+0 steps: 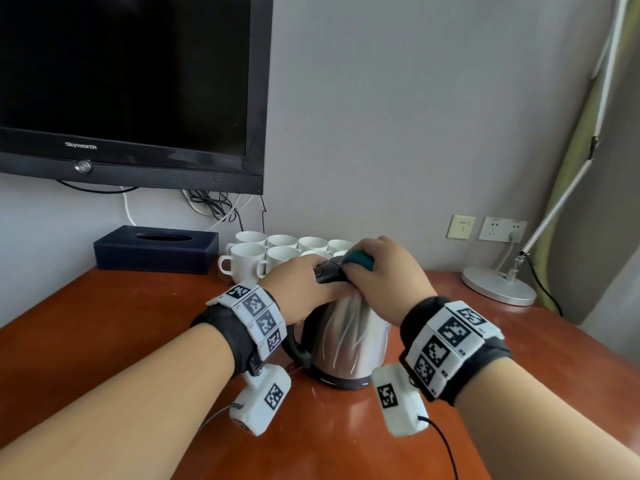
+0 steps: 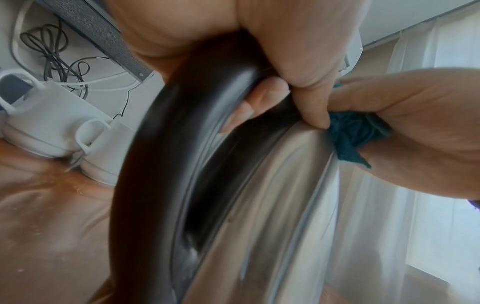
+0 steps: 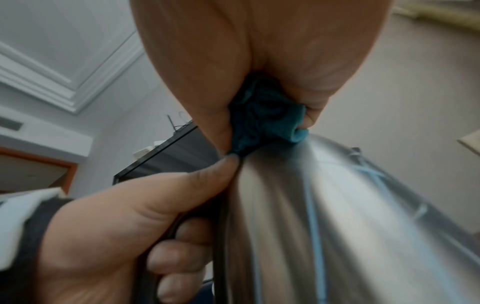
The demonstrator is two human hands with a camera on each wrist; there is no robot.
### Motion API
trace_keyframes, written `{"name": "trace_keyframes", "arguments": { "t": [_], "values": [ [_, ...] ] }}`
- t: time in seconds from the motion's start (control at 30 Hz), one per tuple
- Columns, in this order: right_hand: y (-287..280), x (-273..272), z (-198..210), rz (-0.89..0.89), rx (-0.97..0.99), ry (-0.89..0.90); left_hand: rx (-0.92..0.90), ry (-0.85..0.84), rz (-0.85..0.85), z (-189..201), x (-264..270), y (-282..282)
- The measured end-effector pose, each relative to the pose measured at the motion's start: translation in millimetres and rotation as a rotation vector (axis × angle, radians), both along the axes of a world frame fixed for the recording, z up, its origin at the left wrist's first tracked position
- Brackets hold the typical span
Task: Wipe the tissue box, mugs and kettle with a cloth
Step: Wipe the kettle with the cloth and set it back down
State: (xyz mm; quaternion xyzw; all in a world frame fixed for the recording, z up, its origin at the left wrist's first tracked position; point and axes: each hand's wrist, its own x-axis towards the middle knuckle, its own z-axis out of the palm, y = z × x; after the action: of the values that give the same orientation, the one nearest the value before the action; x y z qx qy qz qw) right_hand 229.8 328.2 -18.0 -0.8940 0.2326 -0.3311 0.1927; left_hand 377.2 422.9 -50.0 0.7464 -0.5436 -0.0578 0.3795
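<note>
A steel kettle point(image 1: 349, 344) with a black handle point(image 2: 166, 164) stands on the wooden table point(image 1: 104, 323). My left hand point(image 1: 304, 289) grips the top of the handle, fingers curled round it. My right hand point(image 1: 384, 271) holds a bunched teal cloth point(image 1: 360, 259) and presses it on the kettle's lid; the cloth point(image 3: 267, 121) meets the steel body point(image 3: 337, 216). Several white mugs point(image 1: 266, 254) stand behind the kettle, and a dark blue tissue box point(image 1: 156, 251) sits to their left against the wall.
A black TV point(image 1: 131, 88) hangs above the tissue box with cables point(image 1: 214, 206) dangling under it. A desk lamp base point(image 1: 498, 285) sits at the back right, near wall sockets point(image 1: 502, 230). The table's right edge runs close to my right forearm.
</note>
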Motion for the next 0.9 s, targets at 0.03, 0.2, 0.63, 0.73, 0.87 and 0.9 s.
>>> {"name": "trace_keyframes", "arguments": {
  "t": [0.03, 0.2, 0.63, 0.73, 0.87, 0.9],
  "values": [
    [3.6, 4.2, -0.2, 0.017, -0.019, 0.019, 0.003, 0.006, -0.014, -0.4, 0.6, -0.6],
    [1.0, 6.8, 4.2, 0.011, -0.013, 0.042, -0.023, 0.053, -0.025, -3.3, 2.7, -1.5],
    [-50.0, -10.8, -5.7, -0.186, 0.259, -0.116, -0.056, 0.037, 0.008, -2.6, 2.2, 1.0],
    [-52.4, -7.2, -6.8, -0.184, 0.287, -0.103, -0.067, 0.049, 0.009, -4.9, 3.1, -0.9],
    [-46.3, -0.7, 0.0, -0.154, 0.194, -0.067, -0.067, 0.049, 0.008, -4.6, 4.0, -1.2],
    [-41.6, 1.4, 2.7, -0.128, 0.162, -0.056, -0.061, 0.042, 0.012, -4.3, 3.5, -1.4]
  ]
}}
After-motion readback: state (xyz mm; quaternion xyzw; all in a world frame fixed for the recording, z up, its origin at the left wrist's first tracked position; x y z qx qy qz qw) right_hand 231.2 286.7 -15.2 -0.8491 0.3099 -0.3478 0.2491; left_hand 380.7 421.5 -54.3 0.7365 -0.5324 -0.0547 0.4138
